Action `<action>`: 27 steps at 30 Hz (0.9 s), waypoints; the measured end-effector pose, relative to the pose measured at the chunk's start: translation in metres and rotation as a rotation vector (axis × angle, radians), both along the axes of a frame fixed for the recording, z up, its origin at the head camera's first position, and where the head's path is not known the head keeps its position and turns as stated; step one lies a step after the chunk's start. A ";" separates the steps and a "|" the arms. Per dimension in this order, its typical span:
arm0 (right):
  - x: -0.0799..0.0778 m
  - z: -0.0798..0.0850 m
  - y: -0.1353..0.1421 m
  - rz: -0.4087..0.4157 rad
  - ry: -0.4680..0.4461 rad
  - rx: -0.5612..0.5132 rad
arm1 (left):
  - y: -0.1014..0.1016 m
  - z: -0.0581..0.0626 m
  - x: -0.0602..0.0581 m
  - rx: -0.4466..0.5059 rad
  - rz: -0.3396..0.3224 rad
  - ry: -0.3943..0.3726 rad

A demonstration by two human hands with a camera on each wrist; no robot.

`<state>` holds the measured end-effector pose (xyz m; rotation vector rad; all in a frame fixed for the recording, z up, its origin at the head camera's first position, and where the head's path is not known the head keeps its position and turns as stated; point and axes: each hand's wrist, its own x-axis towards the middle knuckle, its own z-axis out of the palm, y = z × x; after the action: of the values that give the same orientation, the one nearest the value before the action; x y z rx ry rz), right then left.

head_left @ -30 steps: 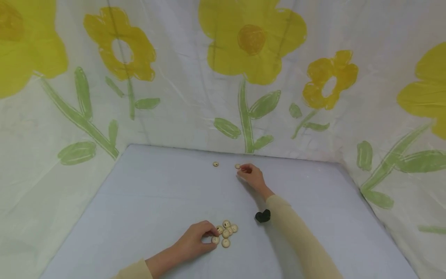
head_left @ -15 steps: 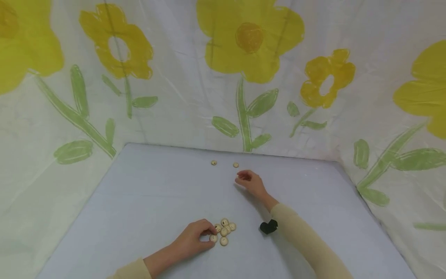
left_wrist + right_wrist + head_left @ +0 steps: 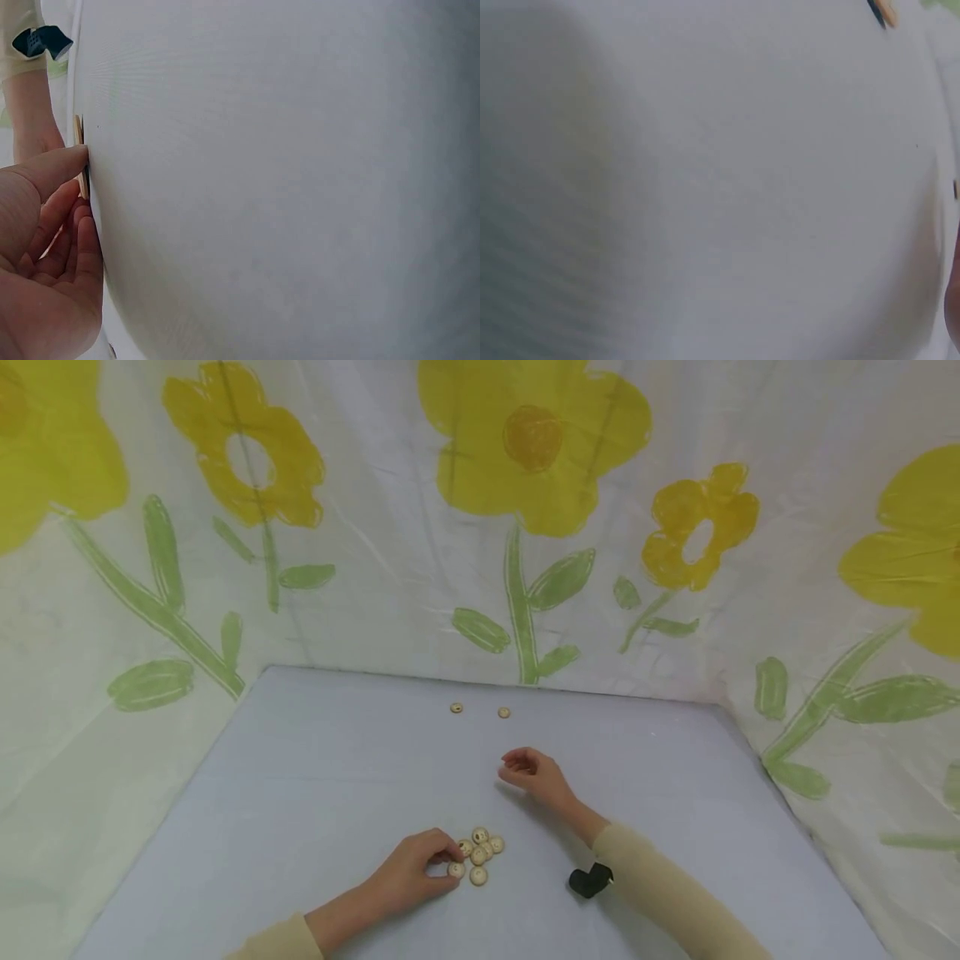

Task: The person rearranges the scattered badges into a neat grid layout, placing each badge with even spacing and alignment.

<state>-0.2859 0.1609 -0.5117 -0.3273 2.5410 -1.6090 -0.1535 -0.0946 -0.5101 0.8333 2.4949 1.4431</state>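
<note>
A white sheet with a soft, creased sheen, painted with broad yellow flowers and green leaves (image 3: 390,602), surrounds a smooth, pale grey-blue tabletop (image 3: 322,768). Near its front, the left hand (image 3: 416,870) pinches a small, round, pale wooden disc (image 3: 456,870) between thumb and fingertips, the disc lying at the tabletop. Just beside it sits a cluster of similar flat wooden discs (image 3: 478,857), round-edged and dark-marked on their faces, some overlapping. Well apart, near the table's back edge, lie two more: a left far disc (image 3: 456,707) with a dark spot and a right far disc (image 3: 504,712).

The right hand (image 3: 538,778) is between these and the cluster, fingers loosely bent and holding nothing visible. A black, angular device (image 3: 591,880) sits against the cream fabric right sleeve (image 3: 667,885). In the left wrist view, the thumb partly hides thin wooden edges; the right wrist view shows mostly tabletop.
</note>
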 end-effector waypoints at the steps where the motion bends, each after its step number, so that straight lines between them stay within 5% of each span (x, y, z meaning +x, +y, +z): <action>1: 0.004 0.000 0.000 0.008 -0.004 -0.004 | 0.000 0.000 0.000 -0.002 0.002 -0.004; 27: 0.086 -0.001 0.012 0.193 -0.063 -0.008 | 0.001 0.005 0.001 0.001 0.009 -0.013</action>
<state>-0.1996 0.1726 -0.5126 -0.4982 2.3751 -1.5341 -0.1528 -0.0936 -0.5051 0.8107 2.4921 1.4481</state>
